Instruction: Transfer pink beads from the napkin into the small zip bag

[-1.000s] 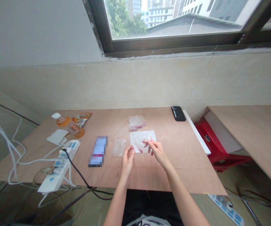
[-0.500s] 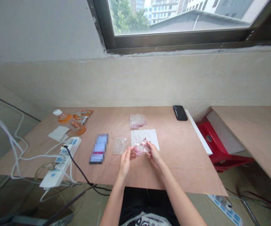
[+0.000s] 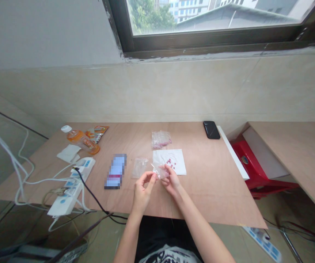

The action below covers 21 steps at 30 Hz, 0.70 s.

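Note:
A small clear plastic bag is held up over the near edge of a white sheet of paper. My right hand grips the bag from the right between thumb and fingers. On its left, my left hand pinches with thumb and forefinger at the bag's edge. Several small pinkish-red beads lie loose on the paper. Left of the paper, another clear bag lies flat and looks empty. Behind the paper is a clear bag with pink pieces inside.
A phone with a blurred screen lies at left, near a white power strip with cables. Behind them are an orange drink bottle, a tissue and a snack packet. A black phone lies at back right.
The bag has been lifted and shifted left off the paper, uncovering the loose beads. My left hand has changed from loosely curled fingers to a pinch at the bag's edge.

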{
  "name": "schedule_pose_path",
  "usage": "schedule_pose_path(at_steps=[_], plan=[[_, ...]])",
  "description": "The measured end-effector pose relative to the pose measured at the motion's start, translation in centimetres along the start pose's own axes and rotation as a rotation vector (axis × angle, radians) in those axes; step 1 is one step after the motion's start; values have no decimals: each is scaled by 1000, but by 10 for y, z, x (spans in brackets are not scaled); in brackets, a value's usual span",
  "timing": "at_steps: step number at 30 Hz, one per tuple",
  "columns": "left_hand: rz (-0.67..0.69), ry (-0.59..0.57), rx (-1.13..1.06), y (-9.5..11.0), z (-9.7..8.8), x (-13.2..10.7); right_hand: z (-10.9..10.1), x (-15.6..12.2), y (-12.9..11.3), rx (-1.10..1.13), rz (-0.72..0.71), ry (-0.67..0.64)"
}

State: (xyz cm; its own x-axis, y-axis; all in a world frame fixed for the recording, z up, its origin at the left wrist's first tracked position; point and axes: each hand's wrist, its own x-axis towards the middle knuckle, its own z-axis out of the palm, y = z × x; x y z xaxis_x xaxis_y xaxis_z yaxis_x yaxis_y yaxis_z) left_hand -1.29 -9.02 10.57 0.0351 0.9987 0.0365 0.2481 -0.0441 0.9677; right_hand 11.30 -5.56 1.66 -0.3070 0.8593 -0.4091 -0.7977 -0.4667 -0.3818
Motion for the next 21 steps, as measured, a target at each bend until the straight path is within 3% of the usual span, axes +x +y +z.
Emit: schedule_pose_path(at_steps=[3,7,10,16,21], plan=[[151,-55,188,4,3,-5,-2,1,3,72,21,-2],[302,54,373,4,6,-9,-3,-1,3,153,17,13],[382,-27,496,1,8,-8,-3,-4,0,177,17,73],[321,-16,463,1,11,-8,-1,-7,-1,134,-3,90],[279,-89,509,4,8,-4,-1,-10,4,85,-43,38]])
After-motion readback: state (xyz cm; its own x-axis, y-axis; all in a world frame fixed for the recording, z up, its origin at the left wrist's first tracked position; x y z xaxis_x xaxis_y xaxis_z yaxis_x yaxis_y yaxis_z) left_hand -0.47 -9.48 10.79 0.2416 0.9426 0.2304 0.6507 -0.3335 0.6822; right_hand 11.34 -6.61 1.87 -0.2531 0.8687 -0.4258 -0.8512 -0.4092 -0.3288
